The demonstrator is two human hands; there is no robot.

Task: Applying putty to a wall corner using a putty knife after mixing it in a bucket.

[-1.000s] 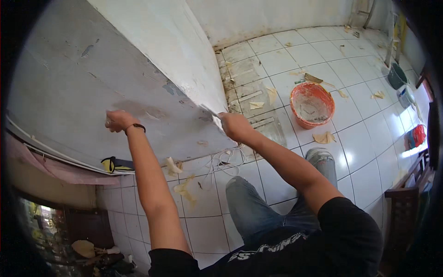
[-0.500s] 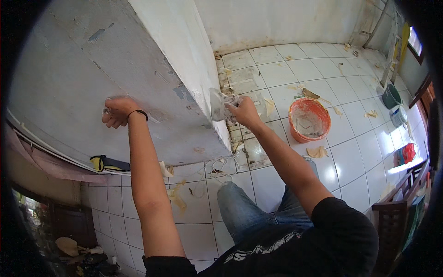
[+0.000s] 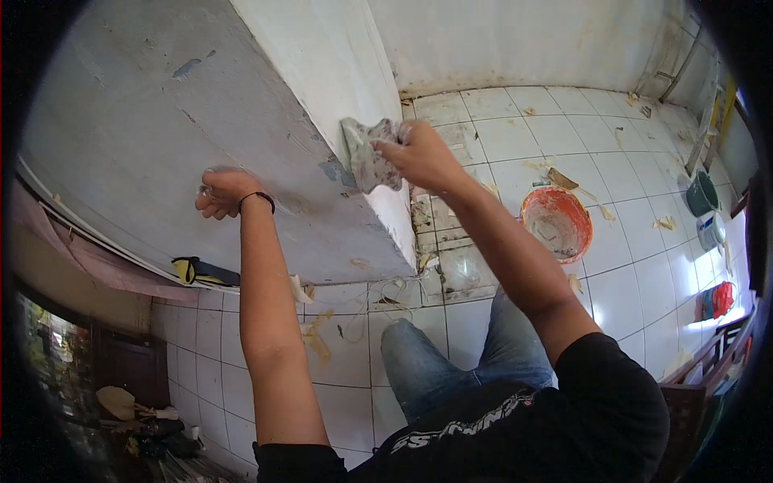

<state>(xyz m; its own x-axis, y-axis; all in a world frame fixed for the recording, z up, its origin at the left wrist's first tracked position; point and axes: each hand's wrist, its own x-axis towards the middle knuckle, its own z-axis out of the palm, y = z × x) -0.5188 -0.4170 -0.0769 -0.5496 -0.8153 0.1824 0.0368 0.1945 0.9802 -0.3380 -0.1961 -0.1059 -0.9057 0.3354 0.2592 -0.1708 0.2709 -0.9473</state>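
My right hand (image 3: pixel 423 157) grips a putty knife (image 3: pixel 370 153) smeared with grey and white filler. Its flat blade lies at the corner of the white wall face (image 3: pixel 326 60), by a patch of bare grey where paint has come off. The handle is mostly hidden in my fingers. My left hand (image 3: pixel 228 193), with a dark band at the wrist, is curled in front of the grey wall face (image 3: pixel 145 137). A pale bit shows at its fingertips, but I cannot make out what it is.
An orange bucket (image 3: pixel 555 225) with whitish filler inside stands on the white tiled floor. Peeled scraps (image 3: pixel 318 338) and a white cable (image 3: pixel 394 294) lie about. A ladder (image 3: pixel 708 129), a green bucket (image 3: pixel 702 193) and a white pail (image 3: pixel 711 232) are at the right. A black-yellow object (image 3: pixel 201 271) rests along the wall's lower edge.
My right hand has moved up along the wall corner, turning the putty knife so its smeared face shows more. My left hand keeps its curled pose by the grey wall. The view has shifted slightly.
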